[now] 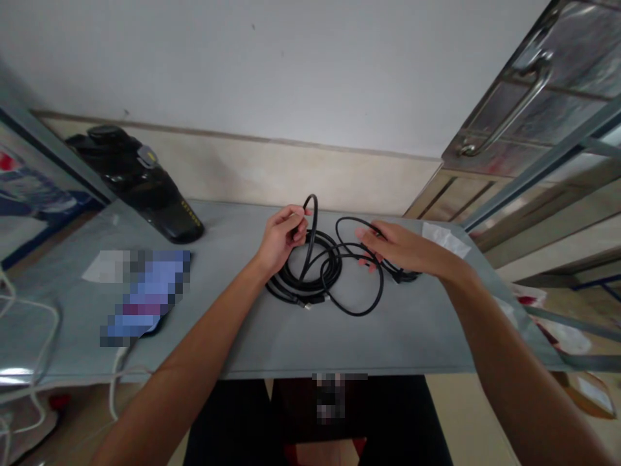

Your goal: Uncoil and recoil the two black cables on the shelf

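A black cable (315, 286) lies midway along a grey-covered table (369, 349), rather nearer the far edge than the near one. It looks partly sorted: one portion sits in round, stacked rings, while loose loops (353, 315) sprawl out to the right, ungathered; whether both are one cord is unclear. The hands are apart. The left hand (286, 236) pinches a raised strand above the rings; the right hand (392, 244) grips the loops beside a dark bundle (407, 276). A black bottle (150, 184) leans toward the far left corner; a phone (150, 291) lies near the left end.
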Demonstrator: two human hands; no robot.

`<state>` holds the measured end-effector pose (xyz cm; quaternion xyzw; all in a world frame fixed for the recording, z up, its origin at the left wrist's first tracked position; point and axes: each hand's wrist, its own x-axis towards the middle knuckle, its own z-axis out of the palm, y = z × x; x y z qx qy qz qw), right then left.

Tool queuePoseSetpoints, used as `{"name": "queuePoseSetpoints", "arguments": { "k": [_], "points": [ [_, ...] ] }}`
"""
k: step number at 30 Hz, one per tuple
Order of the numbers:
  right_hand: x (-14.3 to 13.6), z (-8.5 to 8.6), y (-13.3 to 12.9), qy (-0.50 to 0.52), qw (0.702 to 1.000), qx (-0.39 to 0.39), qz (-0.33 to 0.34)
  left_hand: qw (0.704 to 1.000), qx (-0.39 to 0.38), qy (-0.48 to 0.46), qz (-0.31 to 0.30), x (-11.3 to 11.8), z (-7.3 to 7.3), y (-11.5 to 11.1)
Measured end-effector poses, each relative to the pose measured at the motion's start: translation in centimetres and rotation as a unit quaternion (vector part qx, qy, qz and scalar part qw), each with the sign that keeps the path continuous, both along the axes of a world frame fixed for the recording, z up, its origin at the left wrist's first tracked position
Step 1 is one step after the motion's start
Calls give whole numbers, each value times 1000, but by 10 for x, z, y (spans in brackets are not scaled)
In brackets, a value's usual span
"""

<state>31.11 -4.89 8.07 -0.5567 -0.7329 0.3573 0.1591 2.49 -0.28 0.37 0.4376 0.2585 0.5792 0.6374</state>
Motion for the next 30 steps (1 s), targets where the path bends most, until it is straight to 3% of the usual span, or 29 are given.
{"name": "queuePoseSetpoints", "arguments": {
  "k": [3, 5, 8, 12, 16, 22, 24, 27, 30],
  "points": [
    [-12, 9, -8, 17, 998, -30, 60, 1000, -18, -25, 1, -1, 1, -1],
    [-19, 18, -12, 47, 997, 3, 59, 999, -26, -37, -2, -2, 1, 0],
    [-26, 33, -12, 147, 984, 99, -11, 998, -29, -47, -5, -4, 2, 0],
    [-46, 37, 0, 258, 935, 229, -76, 999, -1, -47, 13, -5, 1, -1],
    [-80, 8, 12, 282, 925, 246, -61, 996, 60, 13, 65, -1, -5, 3],
    [-104, -77, 12, 248, 917, 287, -125, 984, 117, 106, 88, -2, -15, 8],
    [-101, -99, 7, 263, 917, 286, -88, 981, 115, 124, 91, -3, -17, 7],
    [-96, -115, 1, 274, 918, 288, 13, 980, 107, 140, 96, -2, -18, 7],
    [-100, -116, -1, 219, 924, 313, 8, 980, 93, 136, 112, 1, -21, 7]
  ]
}}
